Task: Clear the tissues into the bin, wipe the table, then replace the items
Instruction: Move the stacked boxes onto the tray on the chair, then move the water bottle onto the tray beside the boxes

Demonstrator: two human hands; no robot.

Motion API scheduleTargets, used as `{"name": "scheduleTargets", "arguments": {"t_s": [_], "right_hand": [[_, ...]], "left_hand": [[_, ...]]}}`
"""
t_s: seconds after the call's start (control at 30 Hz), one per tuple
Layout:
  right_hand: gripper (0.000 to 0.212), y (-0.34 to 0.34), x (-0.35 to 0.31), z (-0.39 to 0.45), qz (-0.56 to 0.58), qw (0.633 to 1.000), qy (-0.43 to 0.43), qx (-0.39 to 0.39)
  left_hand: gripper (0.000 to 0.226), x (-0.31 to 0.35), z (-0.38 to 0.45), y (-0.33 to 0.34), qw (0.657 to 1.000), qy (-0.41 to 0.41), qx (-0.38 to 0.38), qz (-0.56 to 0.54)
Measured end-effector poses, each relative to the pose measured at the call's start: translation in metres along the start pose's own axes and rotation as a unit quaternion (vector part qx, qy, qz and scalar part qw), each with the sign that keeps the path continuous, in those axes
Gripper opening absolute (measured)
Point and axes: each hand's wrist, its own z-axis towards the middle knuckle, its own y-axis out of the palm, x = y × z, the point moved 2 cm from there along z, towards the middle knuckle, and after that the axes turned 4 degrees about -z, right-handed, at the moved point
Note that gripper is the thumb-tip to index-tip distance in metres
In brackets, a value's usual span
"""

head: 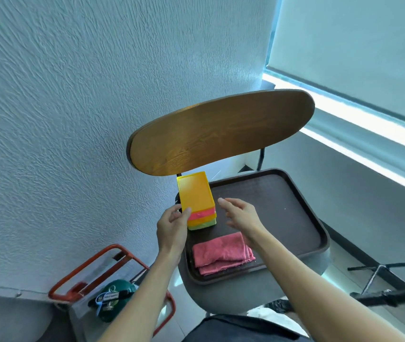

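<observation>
left hand (pixel 171 224) grips tray stack (pixel 197 202) edge.

A chair with a wooden backrest (pixel 221 133) stands against a textured wall (pixel 73 107). Low on the left sits a red-framed basket (pixel 93 265) holding a green object (pixel 115 296). A roller blind (pixel 354 45) covers the window.

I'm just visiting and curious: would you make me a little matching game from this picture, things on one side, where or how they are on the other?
Things:
1. stack of coloured trays
2. pink cloth
3. left hand
4. right hand

States:
A. folded, lying on the near part of the dark tray
B. open, holding nothing
C. standing at the dark tray's left edge
D. gripping the stack's near corner

Pairs: 1-C, 2-A, 3-D, 4-B
</observation>
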Motion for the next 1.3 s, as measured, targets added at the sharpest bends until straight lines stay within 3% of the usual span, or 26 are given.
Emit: {"name": "scheduleTargets", "arguments": {"t_s": [0.2, 0.4, 0.63, 0.87, 1.03, 1.3], "right_hand": [[0.025, -0.026, -0.042, -0.045, 0.007, 0.998, -0.057, 0.037], [0.011, -0.070, -0.082, -0.096, 0.032, 0.987, -0.124, 0.093], [0.009, -0.144, -0.119, -0.162, 0.067, 0.961, -0.200, 0.177], [0.008, -0.238, -0.151, -0.239, 0.060, 0.910, -0.279, 0.302], [0.010, -0.320, -0.161, -0.284, 0.022, 0.866, -0.281, 0.412], [0.018, -0.450, -0.147, -0.315, 0.009, 0.814, -0.203, 0.544]], "left_hand": [[0.007, 0.044, -0.029, 0.017, 0.995, 0.085, -0.041, -0.013], [0.009, 0.100, -0.066, 0.060, 0.975, 0.140, -0.167, -0.034], [0.008, 0.173, -0.126, 0.143, 0.914, 0.230, -0.332, -0.029], [0.008, 0.234, -0.209, 0.236, 0.835, 0.286, -0.469, -0.017], [0.008, 0.259, -0.265, 0.304, 0.796, 0.303, -0.524, -0.007], [0.015, 0.265, -0.330, 0.415, 0.749, 0.320, -0.580, 0.034]]}}
